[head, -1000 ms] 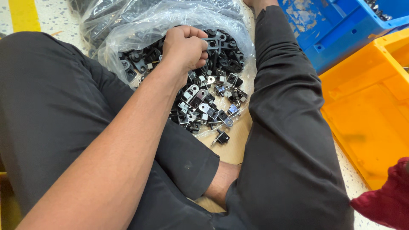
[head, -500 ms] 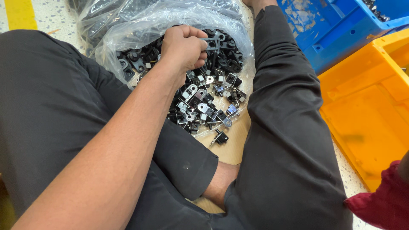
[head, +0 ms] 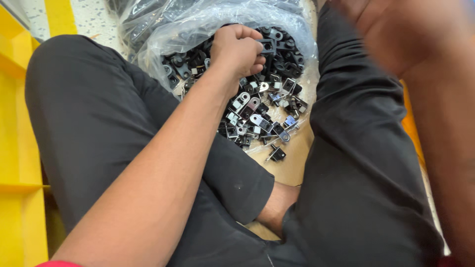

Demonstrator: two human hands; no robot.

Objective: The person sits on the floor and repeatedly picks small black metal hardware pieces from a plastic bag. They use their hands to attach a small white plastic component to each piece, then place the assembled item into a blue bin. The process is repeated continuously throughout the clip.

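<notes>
My left hand [head: 240, 49] is a closed fist resting on a pile of small black and silver metal clips [head: 257, 113]. A black clip shows at its fingertips. The clips lie in an opened clear plastic bag [head: 163, 44] on the floor between my legs. One clip [head: 277, 154] lies alone just outside the pile. My right hand [head: 381, 29] is raised at the top right, close to the camera and blurred, above my right leg. Whether it holds anything cannot be made out.
My legs in black trousers [head: 99, 113] frame the bag on both sides, with a bare foot [head: 279, 202] tucked below the pile. A yellow bin [head: 15, 123] stands at the left edge. A sliver of an orange bin [head: 410, 128] shows behind my right arm.
My right hand and forearm have swung up into view at the right, blurred and covering the blue and orange bins. The left fist stays on the clips. The view has shifted left, showing the yellow bin.
</notes>
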